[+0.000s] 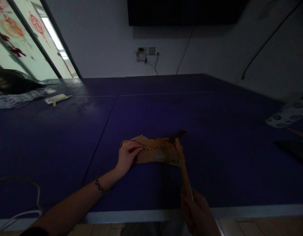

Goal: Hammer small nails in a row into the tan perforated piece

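Observation:
A brown, dotted slab with ragged edges (151, 156) lies on the table in front of me. A row of small shiny bits (148, 148) runs along it, with an orange patch beside them. My left hand (126, 155) rests on the slab's left end, thumb and fingertips pinched together at the end of that row. What they pinch is too small to make out. My right hand (197, 209) is closed around the wooden handle of a hammer (183, 160). The hammer's dark head is over the slab's right end; whether it touches cannot be told.
The purple table (215, 157) has a pale front edge and seams. A white cable (38, 196) curls at the lower left. Papers (57, 99) and a dark bag (15, 82) lie far left. A white patterned item (289, 113) and a dark object (292, 150) are at right.

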A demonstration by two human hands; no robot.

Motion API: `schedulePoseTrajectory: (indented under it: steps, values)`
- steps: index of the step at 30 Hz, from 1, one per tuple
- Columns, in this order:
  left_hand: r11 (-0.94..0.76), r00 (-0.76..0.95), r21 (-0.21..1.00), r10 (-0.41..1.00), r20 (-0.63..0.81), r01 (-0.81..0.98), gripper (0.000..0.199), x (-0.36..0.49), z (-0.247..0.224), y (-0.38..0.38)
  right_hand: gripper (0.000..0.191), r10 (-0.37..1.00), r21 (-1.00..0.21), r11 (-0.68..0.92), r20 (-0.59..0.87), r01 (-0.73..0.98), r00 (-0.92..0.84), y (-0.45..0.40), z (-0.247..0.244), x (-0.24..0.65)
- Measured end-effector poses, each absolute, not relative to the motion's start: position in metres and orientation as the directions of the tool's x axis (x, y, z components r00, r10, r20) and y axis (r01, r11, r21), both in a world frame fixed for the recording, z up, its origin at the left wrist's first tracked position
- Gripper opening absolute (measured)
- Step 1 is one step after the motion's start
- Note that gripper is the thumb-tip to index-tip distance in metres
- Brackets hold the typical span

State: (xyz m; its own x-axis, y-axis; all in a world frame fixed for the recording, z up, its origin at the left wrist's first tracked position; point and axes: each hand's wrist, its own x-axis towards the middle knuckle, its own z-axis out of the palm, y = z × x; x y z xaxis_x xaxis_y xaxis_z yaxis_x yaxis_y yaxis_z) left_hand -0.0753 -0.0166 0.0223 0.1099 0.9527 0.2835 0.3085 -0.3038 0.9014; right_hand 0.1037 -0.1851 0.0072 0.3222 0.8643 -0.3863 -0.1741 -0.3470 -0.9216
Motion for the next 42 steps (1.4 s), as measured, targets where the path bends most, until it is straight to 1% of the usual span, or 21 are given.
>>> schedulePoseTrajectory:
  steps: [3, 8, 13, 19, 22, 27, 32, 36, 42]
  values:
    - [-0.280, 0.088, 0.897, 0.960, 0.266, 0.342, 0.011, -0.0716, 0.0218, -0.0173, 0.031, 0.866, -0.919, -0.342, -0.389, -0.197, 0.313, -0.1854, 0.0047, 0.1048]
    - [-0.269, 0.175, 0.897, 0.960, 0.220, 0.349, 0.013, -0.0679, 0.0174, -0.0179, 0.032, 0.864, -0.919, -0.355, -0.393, -0.173, 0.315, -0.1863, 0.0050, 0.1056]
    - [-0.336, 0.224, 0.810, 0.940, 0.257, 0.480, 0.011, -0.0684, 0.0154, -0.0180, 0.036, 0.856, -0.916, -0.359, -0.400, -0.180, 0.327, -0.1865, 0.0113, 0.1039]
    - [-0.421, 0.287, 0.706, 0.907, 0.309, 0.570, 0.009, -0.0679, 0.0172, -0.0203, 0.035, 0.852, -0.916, -0.368, -0.402, -0.161, 0.335, -0.1875, 0.0122, 0.1042]
    - [-0.450, 0.306, 0.685, 0.893, 0.330, 0.574, 0.008, -0.0673, 0.0170, -0.0209, 0.035, 0.860, -0.917, -0.365, -0.397, -0.159, 0.320, -0.1874, 0.0110, 0.1043]
    - [-0.482, 0.332, 0.660, 0.876, 0.350, 0.576, 0.009, -0.0674, 0.0169, -0.0215, 0.034, 0.844, -0.908, -0.359, -0.415, -0.216, 0.341, -0.1868, 0.0120, 0.1021]
    - [-0.512, 0.341, 0.644, 0.859, 0.382, 0.569, 0.010, -0.0679, 0.0151, -0.0219, 0.035, 0.841, -0.911, -0.361, -0.411, -0.202, 0.353, -0.1861, 0.0135, 0.1023]
    - [-0.542, 0.364, 0.621, 0.841, 0.401, 0.566, 0.011, -0.0682, 0.0138, -0.0227, 0.034, 0.862, -0.918, -0.352, -0.394, -0.183, 0.319, -0.1860, 0.0120, 0.1039]
    - [-0.516, 0.350, 0.617, 0.857, 0.379, 0.595, 0.012, -0.0690, 0.0142, -0.0238, 0.033, 0.863, -0.917, -0.356, -0.396, -0.179, 0.313, -0.1863, 0.0090, 0.1060]
